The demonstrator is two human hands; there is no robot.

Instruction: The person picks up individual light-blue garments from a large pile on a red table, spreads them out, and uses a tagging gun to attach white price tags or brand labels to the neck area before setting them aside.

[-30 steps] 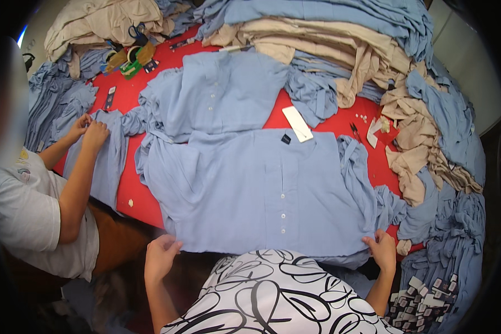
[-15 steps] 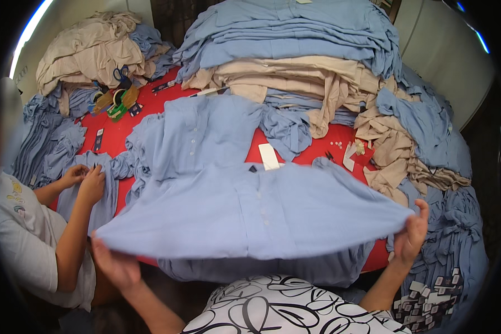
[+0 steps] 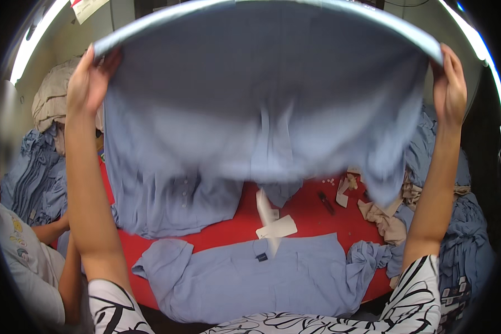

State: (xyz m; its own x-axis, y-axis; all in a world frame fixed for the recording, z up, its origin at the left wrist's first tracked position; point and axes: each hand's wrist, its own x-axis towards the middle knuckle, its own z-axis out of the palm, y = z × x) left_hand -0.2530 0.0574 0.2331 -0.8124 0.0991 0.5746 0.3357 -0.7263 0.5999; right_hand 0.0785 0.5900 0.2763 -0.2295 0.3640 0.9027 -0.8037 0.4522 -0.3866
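Observation:
A light blue shirt (image 3: 261, 72) is stretched wide and raised in front of me, blurred along its lower edge. Its left end is gripped by my left hand (image 3: 90, 83), fingers closed round the hem. At the opposite end my right hand (image 3: 450, 86) grips the cloth the same way. Below, close to me, another blue shirt (image 3: 273, 278) lies on the table with a dark neck label (image 3: 261, 257). A white card tag (image 3: 278, 227) rests just beyond its collar. Partly behind the raised cloth lies a buttoned blue garment (image 3: 206, 203).
A red cover (image 3: 234, 228) lies over the table. Small dark snips (image 3: 327, 204) and white buttons (image 3: 328, 181) sit at the right, near a beige garment (image 3: 385, 222). Blue clothes (image 3: 33, 167) are heaped at left, where another person (image 3: 25, 250) sits. More blue clothes (image 3: 467, 239) hang at right.
Both my hands have swung up and away from me, lifting the shirt from low over the table. The shirt lying underneath and the white tag now show.

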